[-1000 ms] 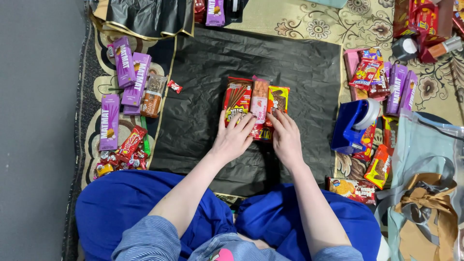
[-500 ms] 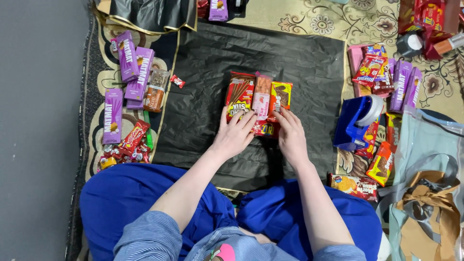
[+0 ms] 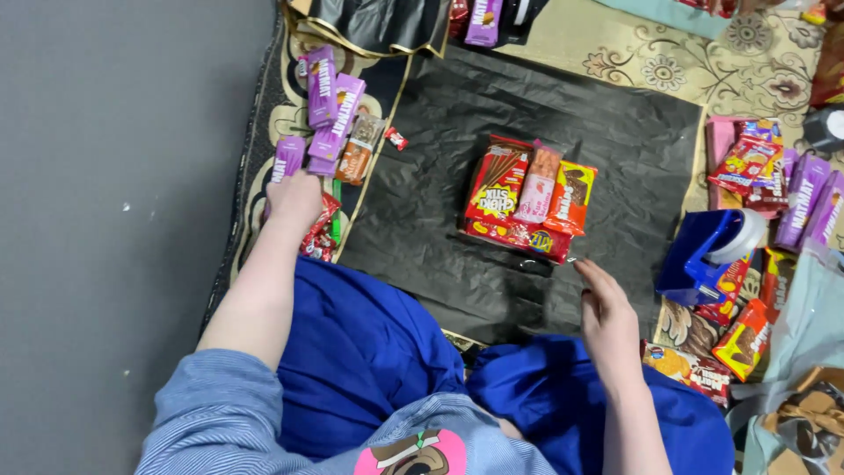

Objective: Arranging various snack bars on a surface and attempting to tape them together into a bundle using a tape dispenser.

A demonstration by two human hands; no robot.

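Now the left hand (image 3: 294, 198) is out on the purple bar (image 3: 287, 160) beside the rug's edge, fingers hidden, so its grip can't be told. Right hand (image 3: 607, 318) hovers loosely spread, empty, just below the snack bundle (image 3: 526, 198) lying mid-sheet (image 3: 440, 220). Tape dispenser (image 3: 708, 255) sits right, among loose snacks. Patterned rug (image 3: 668, 62) underneath, grey floor (image 3: 114, 220) left.

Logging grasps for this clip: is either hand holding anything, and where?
Left hand lies on the purple snack bar; whether it grips is hidden. Right hand holds nothing.
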